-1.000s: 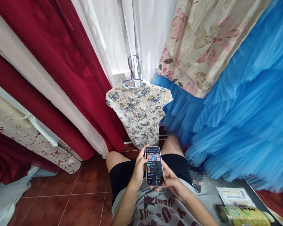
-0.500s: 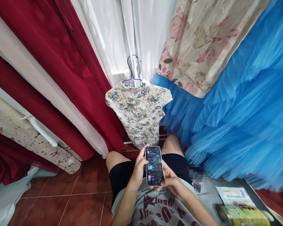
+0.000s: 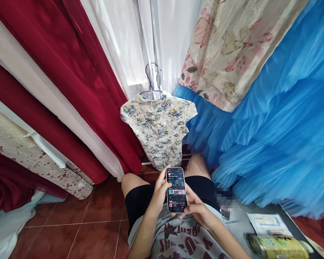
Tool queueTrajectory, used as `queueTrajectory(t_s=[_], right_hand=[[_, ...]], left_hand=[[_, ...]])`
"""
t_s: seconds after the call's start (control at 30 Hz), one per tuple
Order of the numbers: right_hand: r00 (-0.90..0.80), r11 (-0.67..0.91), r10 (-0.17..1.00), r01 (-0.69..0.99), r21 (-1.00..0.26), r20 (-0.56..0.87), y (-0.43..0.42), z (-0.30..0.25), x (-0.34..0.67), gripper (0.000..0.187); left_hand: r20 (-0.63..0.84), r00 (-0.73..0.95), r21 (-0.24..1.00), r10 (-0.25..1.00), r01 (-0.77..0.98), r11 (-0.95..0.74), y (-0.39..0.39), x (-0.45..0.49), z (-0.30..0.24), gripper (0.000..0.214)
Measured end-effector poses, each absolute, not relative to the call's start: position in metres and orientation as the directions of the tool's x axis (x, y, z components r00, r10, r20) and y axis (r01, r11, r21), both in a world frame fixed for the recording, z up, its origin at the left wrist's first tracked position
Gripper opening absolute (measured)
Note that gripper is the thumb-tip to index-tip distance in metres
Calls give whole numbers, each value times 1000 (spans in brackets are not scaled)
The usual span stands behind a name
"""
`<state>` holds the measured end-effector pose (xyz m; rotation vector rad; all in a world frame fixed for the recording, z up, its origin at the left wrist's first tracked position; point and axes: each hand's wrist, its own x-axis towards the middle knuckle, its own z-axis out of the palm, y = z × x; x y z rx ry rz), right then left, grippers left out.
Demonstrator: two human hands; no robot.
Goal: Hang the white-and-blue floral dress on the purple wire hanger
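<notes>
A smartphone (image 3: 176,190) with a dark screen of small coloured pictures and text is upright above my lap. My left hand (image 3: 160,192) grips its left edge, the thumb lying over the screen's left side. Around the lower right corner my right hand (image 3: 196,205) is closed, its thumb at the bottom of the screen and fingers partly hidden behind the phone. Just beyond the phone hangs a cream floral dress (image 3: 160,129) with blue flowers, on a purple hanger (image 3: 150,81).
Red and white drapes or gowns (image 3: 78,72) hang at left. A blue tulle skirt (image 3: 280,144) and a pink floral garment (image 3: 240,46) hang at right. On a grey surface lie a bottle with a yellow label (image 3: 280,246) and a white packet (image 3: 270,225). Red tiles (image 3: 97,205) cover the floor.
The pictures on the phone's screen differ now, with a row of small images across its middle. My left thumb has shifted slightly further over the screen. The garments stay still.
</notes>
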<state>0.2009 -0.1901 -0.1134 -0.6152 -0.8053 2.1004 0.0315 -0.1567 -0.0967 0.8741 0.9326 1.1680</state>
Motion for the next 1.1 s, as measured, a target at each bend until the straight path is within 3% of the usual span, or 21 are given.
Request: queueTrajectory(t_s=[0.33, 1.1], right_hand=[[-572, -493, 804, -491, -718, -161, -191, -113, 200, 108], [-595, -480, 791, -459, -747, -143, -188, -108, 201, 108]], left_hand=[[-119, 143, 900, 982, -402, 168, -156, 31, -99, 64], [-127, 193, 883, 973, -425, 200, -157, 33, -89, 83]])
